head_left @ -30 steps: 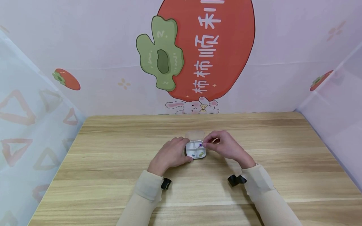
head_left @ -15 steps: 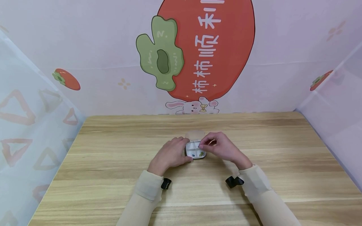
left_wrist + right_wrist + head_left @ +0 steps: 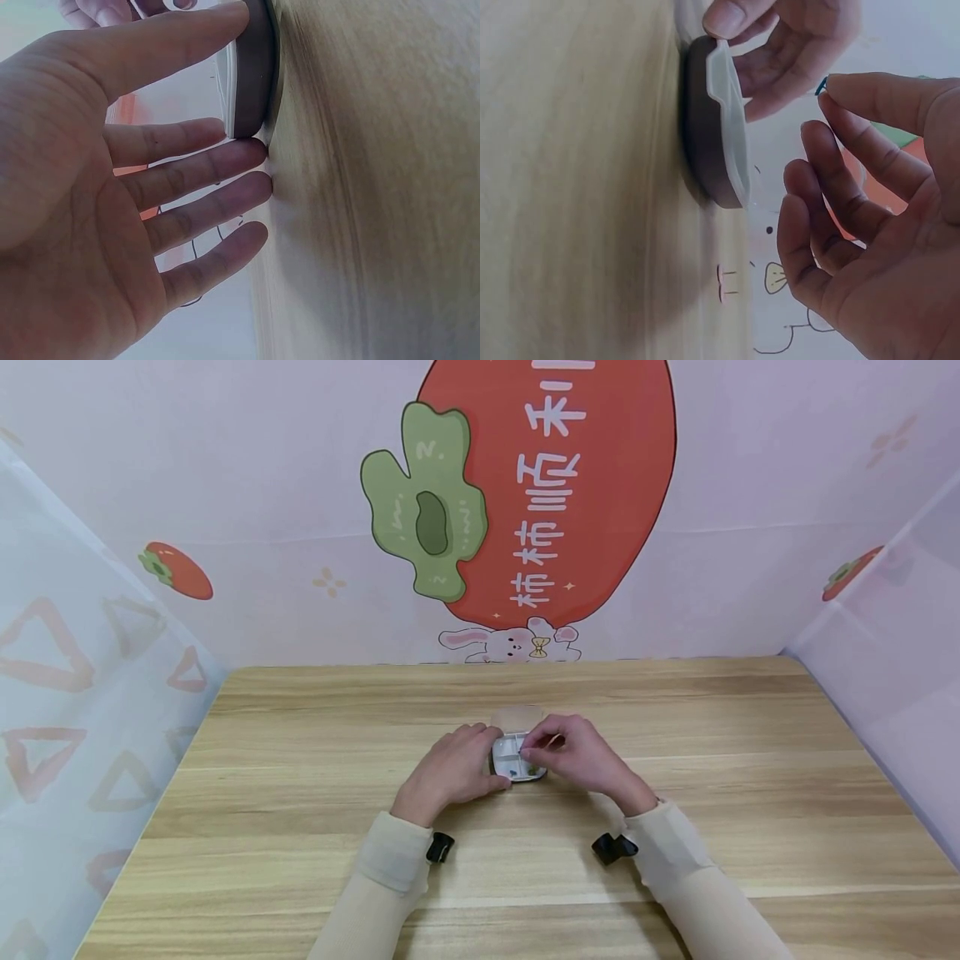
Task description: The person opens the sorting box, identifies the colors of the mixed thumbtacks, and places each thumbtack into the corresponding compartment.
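The square white plastic 4-compartment box w/ rounded corners and dark brown outer shell (image 3: 709, 131) lies flat on the light wood-grain worktop (image 3: 262, 777), below the fingers of the R hand (image 3: 583, 757). R thumb + index tips are closed tight on a tiny teal piece (image 3: 822, 86); other R fingers are bent, holding nothing visible. Per R wrist view, the piece is above the rim w/ a gap, i.e. not touching the box; head view puts those tips by the middle divider. Exact compartment under the piece: can't tell, as the R hand hides part of the box. Box is approx. square, so no clear long axis; the piece shows as a thin slanted sliver, too small to read well. L hand (image 3: 452, 770) is nearer the box itself: fingers spread, nearly straight, thumb tip at the near-left corner, index touching the far-left, prob. to steady it. See-through lid (image 3: 516, 718) lies back at the far edge. Small blue piece (image 3: 513, 773) is in the near-left compartment, yellow-green pieces (image 3: 533, 770) in the near-right 1.
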`<action>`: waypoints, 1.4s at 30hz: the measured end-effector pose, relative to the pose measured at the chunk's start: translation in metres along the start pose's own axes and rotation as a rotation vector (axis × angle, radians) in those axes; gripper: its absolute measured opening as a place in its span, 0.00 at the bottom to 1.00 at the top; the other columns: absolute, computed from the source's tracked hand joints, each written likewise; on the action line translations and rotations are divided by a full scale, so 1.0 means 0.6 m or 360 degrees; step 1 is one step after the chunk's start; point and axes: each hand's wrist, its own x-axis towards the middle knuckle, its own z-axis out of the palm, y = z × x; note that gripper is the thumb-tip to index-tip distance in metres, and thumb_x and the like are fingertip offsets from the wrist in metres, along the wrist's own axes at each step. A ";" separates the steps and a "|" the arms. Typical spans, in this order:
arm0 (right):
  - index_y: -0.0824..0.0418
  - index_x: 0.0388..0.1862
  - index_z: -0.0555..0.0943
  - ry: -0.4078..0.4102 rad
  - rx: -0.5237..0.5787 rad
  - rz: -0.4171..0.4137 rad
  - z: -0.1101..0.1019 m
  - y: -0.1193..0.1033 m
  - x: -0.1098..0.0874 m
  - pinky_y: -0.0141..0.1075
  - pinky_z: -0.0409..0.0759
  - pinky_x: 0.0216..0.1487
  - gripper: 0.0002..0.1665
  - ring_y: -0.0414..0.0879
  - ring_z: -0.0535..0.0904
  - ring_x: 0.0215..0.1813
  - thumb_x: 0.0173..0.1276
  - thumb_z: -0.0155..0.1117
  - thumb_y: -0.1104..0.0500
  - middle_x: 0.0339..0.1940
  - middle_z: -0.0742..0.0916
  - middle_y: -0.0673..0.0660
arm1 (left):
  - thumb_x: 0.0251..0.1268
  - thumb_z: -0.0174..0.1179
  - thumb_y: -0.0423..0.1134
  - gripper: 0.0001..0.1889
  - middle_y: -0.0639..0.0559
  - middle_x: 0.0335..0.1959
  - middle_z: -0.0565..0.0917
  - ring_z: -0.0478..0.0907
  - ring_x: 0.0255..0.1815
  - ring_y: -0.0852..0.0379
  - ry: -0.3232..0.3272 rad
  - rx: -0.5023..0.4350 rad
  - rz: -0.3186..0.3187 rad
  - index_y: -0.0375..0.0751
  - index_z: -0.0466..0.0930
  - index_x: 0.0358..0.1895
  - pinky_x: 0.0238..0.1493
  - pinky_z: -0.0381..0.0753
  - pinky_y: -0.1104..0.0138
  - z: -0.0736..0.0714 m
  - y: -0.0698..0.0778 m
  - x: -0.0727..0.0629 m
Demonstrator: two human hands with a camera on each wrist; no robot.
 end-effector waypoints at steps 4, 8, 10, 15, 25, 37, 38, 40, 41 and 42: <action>0.59 0.37 0.88 0.0024 -0.0083 -0.0009 0.008 -0.001 0.001 0.40 0.82 0.44 0.01 0.46 0.79 0.41 0.67 0.71 0.63 0.36 0.84 0.49 | 0.58 0.75 0.51 0.34 0.46 0.54 0.82 0.77 0.47 0.50 0.0007 0.0005 0.0010 0.38 0.77 0.64 0.55 0.77 0.54 0.001 -0.002 0.000; 0.59 0.35 0.88 0.0054 -0.0191 0.0004 0.015 -0.005 0.000 0.40 0.79 0.44 0.01 0.46 0.78 0.41 0.68 0.71 0.62 0.35 0.84 0.48 | 0.58 0.75 0.51 0.33 0.46 0.53 0.82 0.77 0.46 0.51 0.0014 0.0006 0.0018 0.38 0.77 0.63 0.54 0.77 0.54 0.001 -0.002 0.000; 0.57 0.34 0.88 0.0065 -0.0248 0.0010 0.018 -0.007 0.000 0.40 0.78 0.43 0.02 0.48 0.78 0.41 0.67 0.72 0.63 0.35 0.83 0.47 | 0.58 0.75 0.51 0.33 0.47 0.52 0.82 0.76 0.46 0.51 0.0016 0.0004 0.0021 0.38 0.77 0.63 0.54 0.77 0.54 0.001 -0.002 -0.001; 0.54 0.33 0.89 0.0071 -0.0374 0.0006 0.026 -0.009 0.001 0.40 0.75 0.43 0.04 0.49 0.77 0.41 0.66 0.72 0.64 0.34 0.83 0.46 | 0.59 0.75 0.51 0.32 0.47 0.51 0.82 0.76 0.45 0.51 0.0018 0.0001 0.0026 0.38 0.77 0.63 0.53 0.77 0.55 0.000 -0.002 -0.001; 0.55 0.32 0.89 0.0063 -0.0453 -0.0019 0.034 -0.009 0.003 0.41 0.75 0.44 0.03 0.47 0.77 0.40 0.64 0.74 0.63 0.33 0.83 0.45 | 0.59 0.75 0.51 0.32 0.47 0.51 0.82 0.76 0.46 0.51 0.0020 0.0021 0.0037 0.38 0.77 0.62 0.53 0.77 0.54 0.001 -0.003 -0.001; 0.53 0.32 0.88 0.0088 -0.0615 -0.0012 0.043 -0.015 0.002 0.41 0.74 0.46 0.04 0.47 0.75 0.42 0.63 0.76 0.62 0.35 0.83 0.46 | 0.59 0.74 0.51 0.33 0.47 0.51 0.81 0.76 0.45 0.51 0.0008 0.0031 0.0027 0.38 0.77 0.63 0.52 0.77 0.55 -0.001 -0.002 -0.002; 0.53 0.33 0.89 0.0086 -0.0621 -0.0015 0.043 -0.016 0.002 0.41 0.74 0.45 0.03 0.47 0.75 0.42 0.63 0.76 0.62 0.35 0.83 0.46 | 0.59 0.74 0.51 0.33 0.47 0.51 0.81 0.76 0.45 0.51 0.0007 0.0030 0.0026 0.38 0.77 0.63 0.52 0.77 0.55 -0.001 -0.002 -0.002; 0.54 0.33 0.89 0.0083 -0.0635 -0.0025 0.044 -0.015 0.002 0.40 0.74 0.45 0.03 0.47 0.75 0.42 0.63 0.76 0.61 0.36 0.84 0.47 | 0.59 0.74 0.51 0.32 0.47 0.51 0.81 0.76 0.45 0.52 0.0007 0.0029 0.0027 0.38 0.77 0.63 0.52 0.77 0.56 -0.001 -0.002 -0.002; 0.54 0.33 0.89 0.0080 -0.0642 -0.0032 0.045 -0.015 0.002 0.40 0.74 0.45 0.03 0.47 0.75 0.42 0.63 0.76 0.62 0.36 0.84 0.47 | 0.59 0.74 0.51 0.32 0.47 0.51 0.81 0.76 0.45 0.52 0.0006 0.0028 0.0026 0.38 0.77 0.63 0.52 0.77 0.56 -0.001 -0.001 -0.002; 0.54 0.33 0.89 0.0078 -0.0650 -0.0039 0.045 -0.015 0.002 0.40 0.75 0.45 0.03 0.47 0.75 0.42 0.63 0.76 0.61 0.36 0.84 0.47 | 0.59 0.74 0.51 0.32 0.48 0.51 0.81 0.75 0.45 0.52 0.0006 0.0028 0.0026 0.38 0.77 0.63 0.52 0.77 0.56 -0.001 -0.001 -0.002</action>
